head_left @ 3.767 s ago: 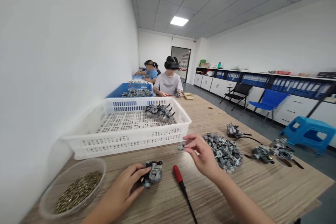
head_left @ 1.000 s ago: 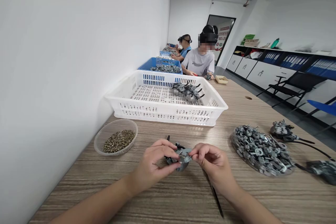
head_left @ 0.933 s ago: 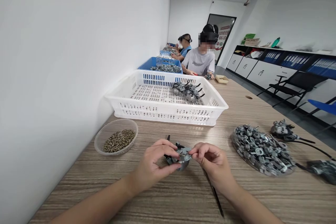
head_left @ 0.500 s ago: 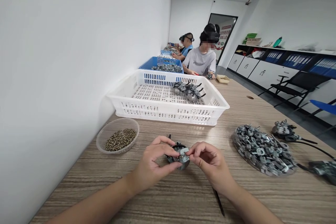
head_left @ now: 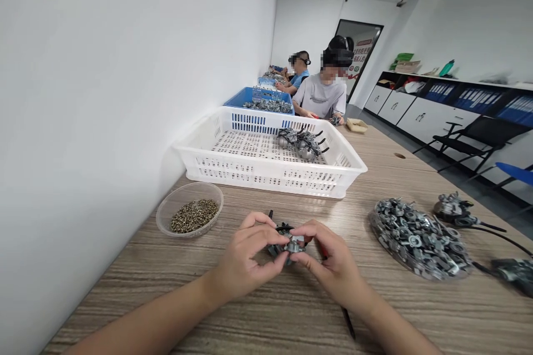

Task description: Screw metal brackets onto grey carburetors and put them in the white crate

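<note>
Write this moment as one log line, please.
left hand: gripping metal assembly | right hand: gripping metal assembly | screwdriver: on table, partly hidden | white crate: on table

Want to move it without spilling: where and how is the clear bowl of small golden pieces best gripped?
Probably pinch the clear bowl by its right rim, coming from the near right and keeping it level. It is open, no handle shows, and the golden pieces lie loose inside; the wall is close on its left, the white crate behind.
</note>
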`<state>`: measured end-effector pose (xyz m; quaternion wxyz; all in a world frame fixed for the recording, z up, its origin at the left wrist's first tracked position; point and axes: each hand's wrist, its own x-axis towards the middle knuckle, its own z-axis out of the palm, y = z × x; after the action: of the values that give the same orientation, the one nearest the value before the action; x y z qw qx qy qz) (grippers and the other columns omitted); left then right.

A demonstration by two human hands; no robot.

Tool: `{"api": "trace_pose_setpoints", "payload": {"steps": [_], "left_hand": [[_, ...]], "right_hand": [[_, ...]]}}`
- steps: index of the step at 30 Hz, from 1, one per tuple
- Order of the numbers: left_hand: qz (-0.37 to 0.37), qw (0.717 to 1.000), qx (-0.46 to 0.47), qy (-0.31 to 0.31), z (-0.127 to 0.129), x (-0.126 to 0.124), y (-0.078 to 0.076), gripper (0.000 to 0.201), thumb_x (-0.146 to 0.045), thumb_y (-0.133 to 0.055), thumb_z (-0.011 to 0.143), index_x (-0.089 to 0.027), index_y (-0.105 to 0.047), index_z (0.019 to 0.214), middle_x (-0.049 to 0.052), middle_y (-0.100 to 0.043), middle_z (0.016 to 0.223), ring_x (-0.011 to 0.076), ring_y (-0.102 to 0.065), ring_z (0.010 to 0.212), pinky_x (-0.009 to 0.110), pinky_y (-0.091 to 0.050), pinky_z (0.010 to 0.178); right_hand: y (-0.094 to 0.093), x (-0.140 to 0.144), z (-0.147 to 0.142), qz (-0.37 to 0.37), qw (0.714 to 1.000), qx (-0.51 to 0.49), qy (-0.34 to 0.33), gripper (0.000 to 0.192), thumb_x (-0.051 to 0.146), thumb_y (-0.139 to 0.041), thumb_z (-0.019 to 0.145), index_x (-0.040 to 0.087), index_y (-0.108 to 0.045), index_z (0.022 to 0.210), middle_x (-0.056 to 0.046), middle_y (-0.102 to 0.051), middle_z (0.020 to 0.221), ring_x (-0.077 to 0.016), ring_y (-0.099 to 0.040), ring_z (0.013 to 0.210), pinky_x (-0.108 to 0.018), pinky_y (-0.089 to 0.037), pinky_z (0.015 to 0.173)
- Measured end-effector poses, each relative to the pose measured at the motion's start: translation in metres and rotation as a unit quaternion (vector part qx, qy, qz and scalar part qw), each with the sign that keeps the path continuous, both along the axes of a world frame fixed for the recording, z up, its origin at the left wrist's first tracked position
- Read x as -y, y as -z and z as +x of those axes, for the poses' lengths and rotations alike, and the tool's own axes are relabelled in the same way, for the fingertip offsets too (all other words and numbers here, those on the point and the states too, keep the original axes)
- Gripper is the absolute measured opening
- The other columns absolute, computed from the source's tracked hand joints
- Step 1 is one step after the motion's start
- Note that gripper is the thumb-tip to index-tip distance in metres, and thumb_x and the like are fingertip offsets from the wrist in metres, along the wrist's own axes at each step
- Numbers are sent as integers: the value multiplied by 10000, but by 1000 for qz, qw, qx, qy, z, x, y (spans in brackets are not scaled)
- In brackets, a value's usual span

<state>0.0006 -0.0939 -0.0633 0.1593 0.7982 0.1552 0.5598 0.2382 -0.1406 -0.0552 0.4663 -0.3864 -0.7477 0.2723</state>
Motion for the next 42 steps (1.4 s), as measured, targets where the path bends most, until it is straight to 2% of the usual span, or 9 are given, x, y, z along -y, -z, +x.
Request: {"api": "trace_pose_setpoints", "payload": {"steps": [4, 8, 14, 23, 27, 30, 35, 40, 42], "left_hand": [[-8, 1000, 10, -5, 1, 1, -2, 286, -77, -874, 942, -233, -773, 1159, 13, -880, 967, 213, -781, 882, 478, -623, 1012], [3, 1000, 7, 20, 1, 2, -4, 343, -42, -887, 931, -234, -753, 1181, 15, -895, 1072, 188, -822, 925, 463, -603, 1058], [-22, 1000, 3, 13, -1, 2, -2, 242, -126, -892, 989, -251, -771, 1158, 27, -885, 1026, 224, -797, 961, 467, -620, 1022], [-6, 1000, -5, 5, 1, 2, -3, 238, -95, -899, 978, -221, -763, 1127, 38, -901, 1049, 206, -832, 936, 472, -634, 1052], [10, 1000, -19, 8, 0, 2, -4, 254, -88, -879, 997, -216, -771, 1188, 56, -910, 1098, 215, -844, 976, 481, -646, 1065], [18, 1000, -19, 14, 0, 2, -3, 263, -101, -873, 1011, -225, -777, 1223, 55, -914, 1121, 217, -846, 991, 482, -660, 1053], [36, 999, -8, -10, 0, -1, -4, 280, -122, -889, 1005, -236, -769, 1231, 38, -915, 1100, 209, -852, 934, 505, -659, 1070], [74, 994, -85, 8, -17, -15, -13, 233, -254, -950, 964, -240, -786, 1128, 37, -893, 957, 238, -811, 876, 452, -701, 879], [48, 989, -141, 14, -26, -22, -14, 367, -395, -1004, 904, -236, -795, 1161, 78, -887, 1038, 296, -806, 1000, 483, -706, 899]], "right_hand": [[-2, 3, -1, -52, 998, -46, -4, 225, 362, -878, 1057, 338, -775, 1256, -12, -743, 1096, -211, -690, 1012, -353, -555, 923], [-4, 4, -1, -70, 994, -77, -22, 190, 317, -925, 1009, 303, -758, 1098, -10, -753, 1079, -218, -705, 1016, -365, -561, 931], [-6, 5, 2, 5, 1000, 0, -25, 301, 214, -829, 1069, 365, -758, 1319, -33, -785, 1216, -237, -728, 1116, -379, -589, 978], [-13, 5, 1, 71, 995, 75, -7, 282, 152, -731, 1098, 321, -716, 1323, -73, -742, 1205, -250, -739, 1114, -389, -639, 962], [-12, 3, 5, 113, 986, 120, -5, 261, 138, -713, 1104, 292, -690, 1313, -74, -695, 1120, -238, -708, 1026, -375, -637, 872], [-10, 3, 7, 138, 980, 147, 0, 301, 122, -708, 1105, 295, -676, 1350, -86, -698, 1149, -250, -704, 1048, -395, -644, 883], [-7, 1, 9, 140, 979, 147, 1, 296, 138, -676, 1121, 305, -670, 1366, -102, -705, 1182, -272, -717, 1076, -417, -653, 898], [-10, -7, 21, 135, 982, 129, 29, 261, 150, -660, 1123, 302, -693, 1333, -102, -694, 1159, -275, -709, 1054, -402, -640, 879], [-12, -9, 26, 133, 983, 118, 40, 238, 150, -670, 1117, 299, -699, 1300, -96, -692, 1153, -271, -703, 1051, -390, -634, 871]]}}
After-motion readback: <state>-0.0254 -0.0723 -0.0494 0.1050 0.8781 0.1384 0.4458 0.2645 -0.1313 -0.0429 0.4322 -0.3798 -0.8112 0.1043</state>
